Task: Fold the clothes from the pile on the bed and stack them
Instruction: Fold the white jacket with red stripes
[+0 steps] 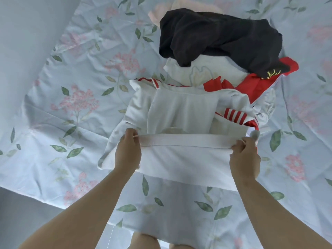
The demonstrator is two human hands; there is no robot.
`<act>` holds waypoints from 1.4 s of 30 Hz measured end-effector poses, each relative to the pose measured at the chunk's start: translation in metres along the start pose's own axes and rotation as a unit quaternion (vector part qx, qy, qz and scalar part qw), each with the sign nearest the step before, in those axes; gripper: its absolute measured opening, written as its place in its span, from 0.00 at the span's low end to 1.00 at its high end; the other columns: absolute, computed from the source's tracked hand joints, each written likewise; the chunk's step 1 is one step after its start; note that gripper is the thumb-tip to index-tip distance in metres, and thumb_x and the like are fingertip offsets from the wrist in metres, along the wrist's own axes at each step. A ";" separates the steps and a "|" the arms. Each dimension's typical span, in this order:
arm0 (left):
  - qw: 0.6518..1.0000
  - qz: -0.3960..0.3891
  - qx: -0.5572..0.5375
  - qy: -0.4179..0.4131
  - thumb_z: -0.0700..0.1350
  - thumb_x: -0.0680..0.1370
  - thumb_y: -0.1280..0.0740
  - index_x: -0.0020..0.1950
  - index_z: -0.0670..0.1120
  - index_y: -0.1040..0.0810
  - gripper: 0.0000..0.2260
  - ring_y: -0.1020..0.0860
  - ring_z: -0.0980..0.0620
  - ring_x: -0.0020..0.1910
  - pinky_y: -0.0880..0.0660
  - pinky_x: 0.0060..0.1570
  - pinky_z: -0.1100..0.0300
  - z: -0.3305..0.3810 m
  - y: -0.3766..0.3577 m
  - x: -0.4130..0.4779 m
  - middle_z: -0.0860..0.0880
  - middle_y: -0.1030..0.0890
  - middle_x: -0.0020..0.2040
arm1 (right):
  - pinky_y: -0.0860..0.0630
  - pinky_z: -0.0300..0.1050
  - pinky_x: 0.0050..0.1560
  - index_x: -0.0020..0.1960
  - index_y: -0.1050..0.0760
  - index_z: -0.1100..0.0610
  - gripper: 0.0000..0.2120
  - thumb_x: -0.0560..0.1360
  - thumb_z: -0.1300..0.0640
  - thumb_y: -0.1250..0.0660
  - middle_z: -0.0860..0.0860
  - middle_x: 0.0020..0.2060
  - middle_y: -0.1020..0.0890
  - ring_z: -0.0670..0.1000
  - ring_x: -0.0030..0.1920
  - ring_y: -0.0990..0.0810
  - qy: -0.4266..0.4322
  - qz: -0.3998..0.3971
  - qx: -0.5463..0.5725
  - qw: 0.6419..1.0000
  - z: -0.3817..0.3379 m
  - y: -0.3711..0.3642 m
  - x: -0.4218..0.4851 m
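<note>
Left hand (128,150) and right hand (245,155) each pinch an end of the white garment's (179,159) folded edge, just before the pile (215,36) on the bed (71,87); best keep that edge taut and level, laying it down square.

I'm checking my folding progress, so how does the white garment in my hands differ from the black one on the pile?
The white garment is pulled taut between the left hand and right hand, each pinching its edge; the black garment lies crumpled, untouched. The white garment is nearer you; the black garment sits farther back, atop the pile. Both are on the floral bed.
</note>
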State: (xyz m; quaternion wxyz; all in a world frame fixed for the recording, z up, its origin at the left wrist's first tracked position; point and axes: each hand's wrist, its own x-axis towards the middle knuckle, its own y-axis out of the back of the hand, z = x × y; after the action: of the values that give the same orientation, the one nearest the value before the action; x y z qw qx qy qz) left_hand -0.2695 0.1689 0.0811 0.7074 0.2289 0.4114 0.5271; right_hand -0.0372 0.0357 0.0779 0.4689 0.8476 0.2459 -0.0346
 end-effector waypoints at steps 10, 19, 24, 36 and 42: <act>0.962 -0.097 0.080 -0.243 0.45 0.79 0.37 0.78 0.51 0.58 0.36 0.57 0.47 0.77 0.53 0.74 0.50 0.085 -0.021 0.109 0.48 0.56 0.78 | 0.45 0.44 0.73 0.77 0.53 0.48 0.31 0.80 0.60 0.42 0.47 0.77 0.46 0.47 0.76 0.46 0.137 -0.001 0.147 0.980 -0.060 -0.010 0.073; 0.824 -0.266 0.410 -0.286 0.64 0.73 0.36 0.72 0.56 0.74 0.48 0.65 0.45 0.76 0.62 0.74 0.44 -0.020 -0.089 0.064 0.51 0.67 0.77 | 0.59 0.55 0.74 0.75 0.64 0.40 0.43 0.73 0.38 0.37 0.46 0.76 0.64 0.53 0.77 0.62 0.196 -0.191 -0.262 0.925 0.027 -0.069 0.014; 0.817 -0.163 0.438 -0.337 0.48 0.59 0.20 0.76 0.53 0.49 0.53 0.34 0.37 0.71 0.37 0.67 0.40 -0.051 -0.104 0.078 0.42 0.34 0.73 | 0.58 0.67 0.71 0.71 0.76 0.41 0.55 0.69 0.39 0.31 0.52 0.75 0.67 0.61 0.75 0.63 0.228 -0.229 -0.394 0.860 0.051 -0.100 0.017; 0.802 -0.188 0.428 -0.372 0.33 0.76 0.38 0.78 0.48 0.45 0.32 0.36 0.43 0.72 0.28 0.63 0.52 -0.042 -0.095 0.084 0.46 0.36 0.74 | 0.45 0.52 0.72 0.74 0.39 0.48 0.28 0.77 0.63 0.40 0.48 0.72 0.34 0.53 0.72 0.37 0.292 -0.203 -0.356 0.864 0.056 -0.090 0.036; 0.761 -0.335 0.455 -0.317 0.33 0.78 0.44 0.77 0.52 0.47 0.30 0.29 0.46 0.66 0.28 0.62 0.51 -0.055 -0.065 0.035 0.51 0.33 0.71 | 0.35 0.43 0.66 0.73 0.39 0.42 0.27 0.78 0.63 0.47 0.44 0.70 0.31 0.49 0.68 0.31 0.207 -0.318 -0.327 0.865 0.060 -0.055 -0.033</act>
State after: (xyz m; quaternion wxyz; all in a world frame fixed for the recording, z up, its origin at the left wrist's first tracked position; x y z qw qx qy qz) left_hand -0.2751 0.1738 -0.0112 0.7418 0.5256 0.4053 -0.0956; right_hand -0.0808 -0.0019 0.0117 0.6211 0.5088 0.5911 0.0771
